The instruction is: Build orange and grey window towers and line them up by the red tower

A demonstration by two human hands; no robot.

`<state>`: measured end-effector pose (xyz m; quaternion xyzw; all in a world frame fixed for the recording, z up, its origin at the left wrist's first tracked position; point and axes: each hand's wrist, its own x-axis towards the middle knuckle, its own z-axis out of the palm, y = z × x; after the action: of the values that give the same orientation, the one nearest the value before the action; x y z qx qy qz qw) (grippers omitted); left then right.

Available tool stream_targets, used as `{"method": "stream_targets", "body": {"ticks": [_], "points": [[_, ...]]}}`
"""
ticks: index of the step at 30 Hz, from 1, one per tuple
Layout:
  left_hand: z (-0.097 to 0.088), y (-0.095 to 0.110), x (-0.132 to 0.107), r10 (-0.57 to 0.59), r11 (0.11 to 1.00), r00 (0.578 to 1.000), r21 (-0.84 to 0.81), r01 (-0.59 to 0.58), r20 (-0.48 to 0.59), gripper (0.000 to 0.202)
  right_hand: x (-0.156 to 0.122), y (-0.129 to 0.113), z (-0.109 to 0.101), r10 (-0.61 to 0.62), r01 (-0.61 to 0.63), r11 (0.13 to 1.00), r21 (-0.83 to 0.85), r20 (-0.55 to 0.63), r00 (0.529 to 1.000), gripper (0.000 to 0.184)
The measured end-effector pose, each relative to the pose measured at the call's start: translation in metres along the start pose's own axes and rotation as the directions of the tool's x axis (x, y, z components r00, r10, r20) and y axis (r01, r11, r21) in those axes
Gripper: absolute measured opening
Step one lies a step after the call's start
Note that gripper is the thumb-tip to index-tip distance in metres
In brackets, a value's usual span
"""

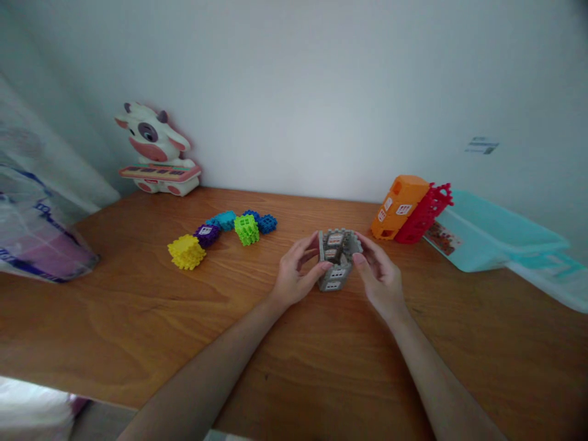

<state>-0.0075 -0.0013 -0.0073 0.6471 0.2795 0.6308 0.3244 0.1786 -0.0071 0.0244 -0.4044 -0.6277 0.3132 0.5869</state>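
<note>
A grey block structure (pixel 335 258) with small window stickers stands on the wooden table (pixel 138 318) in the middle of the view. My left hand (pixel 296 275) grips its left side, thumb pressed on the front and fingers curled over the top. My right hand (pixel 379 275) holds the right side, fingers wrapped round the upper edge. Both hands are closed on the structure.
Yellow (pixel 186 252), purple (pixel 206 234), teal (pixel 224 220), green (pixel 247 229) and blue (pixel 266 223) block cubes lie at left. Orange (pixel 399 207) and red (pixel 425 213) block towers lean at right by a light blue bin (pixel 500 245). A cow toy piano (pixel 156 153) stands against the wall; a plastic bag (pixel 32 226) sits far left.
</note>
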Motion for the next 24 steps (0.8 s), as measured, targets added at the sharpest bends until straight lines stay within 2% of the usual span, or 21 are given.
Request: {"method": "stream_targets", "body": {"ticks": [4,10,12,14,18,22,24], "points": [[0.005,0.002,-0.005,-0.005,1.0,0.999,0.014,0.005,0.054,0.064,-0.003,-0.004,0.006,0.013,-0.019,0.994,-0.106,-0.052,0.999,0.036],[0.009,0.0,-0.009,-0.042,0.999,0.996,0.0,0.042,0.079,0.064,0.0,-0.006,0.011,0.159,-0.16,0.987,-0.016,-0.073,0.985,0.036],[0.009,0.0,-0.009,-0.033,0.999,0.996,-0.008,0.033,0.084,0.064,0.004,-0.009,0.007,0.176,-0.178,0.983,-0.051,-0.055,0.983,0.037],[0.01,0.001,-0.01,-0.012,1.0,0.996,-0.006,0.012,0.092,0.064,0.01,-0.015,0.0,0.156,-0.158,0.972,-0.172,-0.026,0.987,0.035],[0.01,0.002,-0.011,0.029,0.999,0.992,0.039,-0.034,0.125,0.063,0.023,-0.03,-0.008,0.097,-0.076,0.887,-0.455,0.023,0.995,0.021],[0.008,0.003,-0.011,0.033,0.997,0.993,0.067,-0.041,0.117,0.063,0.035,-0.038,-0.011,0.124,-0.01,0.861,-0.508,0.193,0.973,0.012],[0.007,0.003,-0.011,0.023,0.996,0.993,0.08,-0.032,0.117,0.062,0.039,-0.039,-0.011,0.116,0.026,0.855,-0.517,0.24,0.964,0.013]]}}
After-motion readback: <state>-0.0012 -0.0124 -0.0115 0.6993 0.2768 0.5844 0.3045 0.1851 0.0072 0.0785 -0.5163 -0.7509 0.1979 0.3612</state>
